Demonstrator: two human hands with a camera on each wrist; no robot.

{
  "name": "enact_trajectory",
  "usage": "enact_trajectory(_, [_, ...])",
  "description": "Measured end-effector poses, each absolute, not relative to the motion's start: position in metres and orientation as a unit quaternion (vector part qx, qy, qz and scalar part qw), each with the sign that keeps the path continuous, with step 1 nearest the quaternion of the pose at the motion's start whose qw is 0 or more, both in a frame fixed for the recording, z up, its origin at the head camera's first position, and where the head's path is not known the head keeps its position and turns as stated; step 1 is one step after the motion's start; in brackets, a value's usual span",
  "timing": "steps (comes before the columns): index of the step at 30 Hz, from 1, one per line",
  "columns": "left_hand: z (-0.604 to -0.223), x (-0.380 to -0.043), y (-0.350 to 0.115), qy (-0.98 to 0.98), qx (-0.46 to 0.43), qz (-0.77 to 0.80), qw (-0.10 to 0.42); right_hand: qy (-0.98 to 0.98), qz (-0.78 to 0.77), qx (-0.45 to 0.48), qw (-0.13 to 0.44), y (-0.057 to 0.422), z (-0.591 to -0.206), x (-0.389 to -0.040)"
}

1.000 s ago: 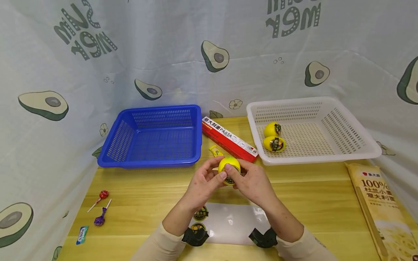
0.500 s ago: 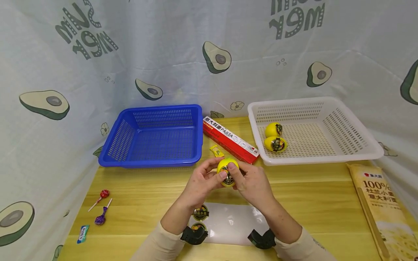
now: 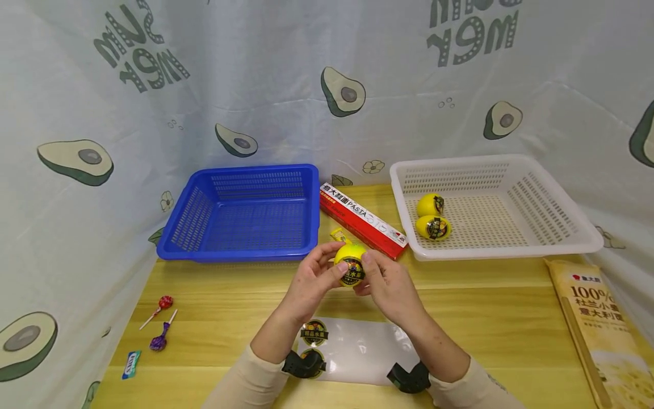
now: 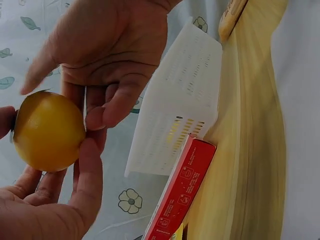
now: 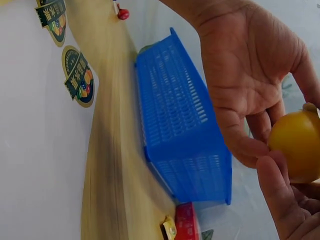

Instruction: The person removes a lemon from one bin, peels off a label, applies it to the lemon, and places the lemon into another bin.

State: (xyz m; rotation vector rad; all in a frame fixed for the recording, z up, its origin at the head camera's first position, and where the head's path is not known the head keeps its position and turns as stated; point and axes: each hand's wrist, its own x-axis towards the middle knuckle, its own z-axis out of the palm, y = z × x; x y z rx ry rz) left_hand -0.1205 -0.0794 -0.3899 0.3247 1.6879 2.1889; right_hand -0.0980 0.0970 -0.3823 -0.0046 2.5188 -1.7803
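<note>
A yellow lemon is held up over the table between both hands, a round black-and-gold sticker on its near side. My left hand grips it, thumb on the sticker's edge and fingers around the far left side. My right hand is at its right side, thumb tip by the upper edge and fingers curled behind. In the left wrist view the lemon's plain back shows, with fingertips of both hands against it. Below the forearms lies a glossy white backing sheet bearing two similar stickers.
A blue basket stands at back left. The white basket at back right holds two stickered lemons. Between them lie a red pasta box and a yellow-wrapped candy. Lollipops lie left, a pasta bag right.
My right thumb has slid off the sticker to the lemon's right edge, uncovering the sticker's face. Both hands and the lemon have shifted slightly left.
</note>
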Motion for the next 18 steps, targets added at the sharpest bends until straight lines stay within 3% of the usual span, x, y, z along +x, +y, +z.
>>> enact_trajectory(10, [-0.3959,-0.1218,-0.0830,0.738,0.148,0.655,0.062,0.827,-0.558,-0.065,0.006,0.0930,-0.3871,-0.0956])
enact_trajectory(18, [-0.3996,-0.1169,-0.0747,0.722,0.167,0.671,-0.021,0.825,-0.556,-0.089,-0.044,0.0901,-0.3916,-0.0938])
